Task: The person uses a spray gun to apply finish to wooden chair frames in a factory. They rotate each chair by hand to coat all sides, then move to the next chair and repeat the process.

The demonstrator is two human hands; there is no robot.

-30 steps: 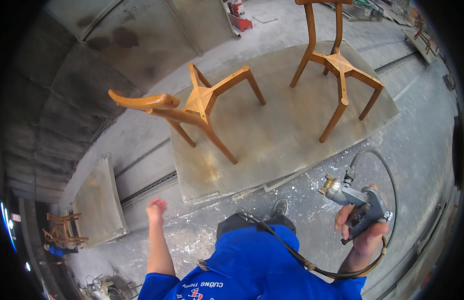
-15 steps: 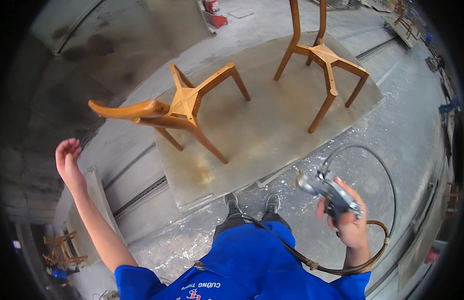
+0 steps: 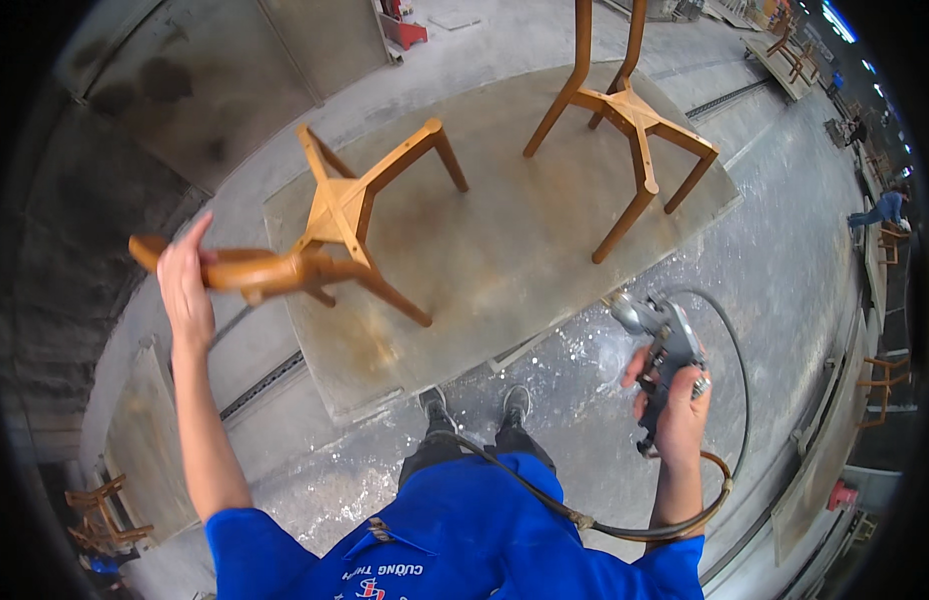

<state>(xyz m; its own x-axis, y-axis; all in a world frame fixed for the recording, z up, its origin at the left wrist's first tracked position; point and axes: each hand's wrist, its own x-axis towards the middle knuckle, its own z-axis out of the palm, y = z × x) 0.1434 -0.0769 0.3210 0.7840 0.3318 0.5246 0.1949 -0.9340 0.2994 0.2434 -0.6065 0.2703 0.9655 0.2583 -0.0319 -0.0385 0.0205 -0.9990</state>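
In my right hand [image 3: 677, 415] is a metal spray gun [image 3: 673, 340], its nozzle end pointing up and left. My fingers are closed around its handle, and a dark hose is joined to it. My left hand [image 3: 188, 290] overlaps the curved back rail of the nearer wooden chair [image 3: 340, 210], fingers stretched out across it; whether they press on the wood is unclear. That chair has a bare cross-shaped seat frame. A second, similar chair [image 3: 640, 120] stands farther right. Both stand on a large grey board [image 3: 465, 250].
The hose [image 3: 610, 525] crosses my front and loops by my right forearm. Dark stained panels [image 3: 185, 100] rise at the left. More chairs [image 3: 110, 515] appear at the lower left and right edge [image 3: 885, 385]. Another person [image 3: 885, 208] bends over at the far right. Floor rails [image 3: 265, 385] run beside the board.
My left hand has moved right and up onto the chair's back rail. The spray gun has turned more upright in my right hand. The whole view has shifted slightly.
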